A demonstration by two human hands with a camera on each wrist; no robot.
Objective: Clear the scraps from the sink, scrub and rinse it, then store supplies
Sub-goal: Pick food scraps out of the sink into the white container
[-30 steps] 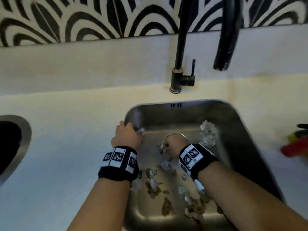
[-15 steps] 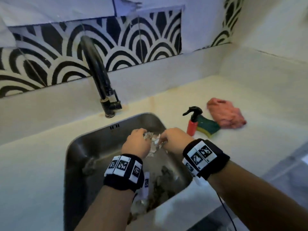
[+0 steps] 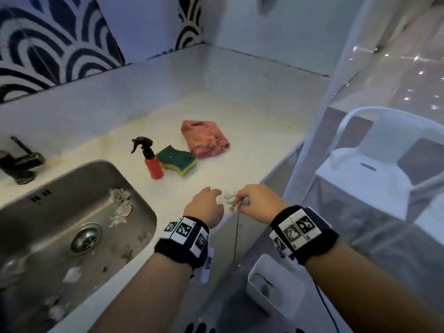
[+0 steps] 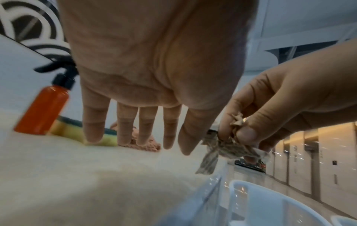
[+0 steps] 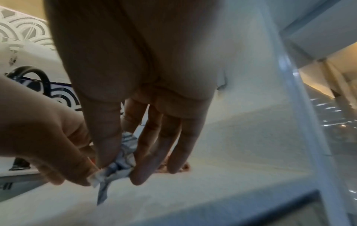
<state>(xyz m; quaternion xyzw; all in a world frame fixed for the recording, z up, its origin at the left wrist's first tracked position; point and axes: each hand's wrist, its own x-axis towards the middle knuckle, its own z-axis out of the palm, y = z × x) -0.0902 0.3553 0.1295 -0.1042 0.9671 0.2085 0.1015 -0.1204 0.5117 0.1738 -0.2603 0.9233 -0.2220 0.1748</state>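
Over the counter edge, right hand (image 3: 258, 203) pinches crumpled scraps (image 4: 230, 146).

Black-and-white fan-patterned tiles (image 3: 43, 51) back a pale counter (image 3: 240, 111). To the right, a white chair (image 3: 374, 162) stands on a glossy grey floor (image 3: 408, 75) catching light glints.

A white chair (image 3: 374, 162) stands at the right of the head view, behind a clear panel (image 3: 360, 75). Black-and-white fan-patterned tiles (image 3: 48, 44) fill the upper left — a second strip (image 3: 189, 22) sits top centre beside the plain white wall (image 3: 276, 27). A thin dark cable (image 3: 236, 234) hangs below centre.
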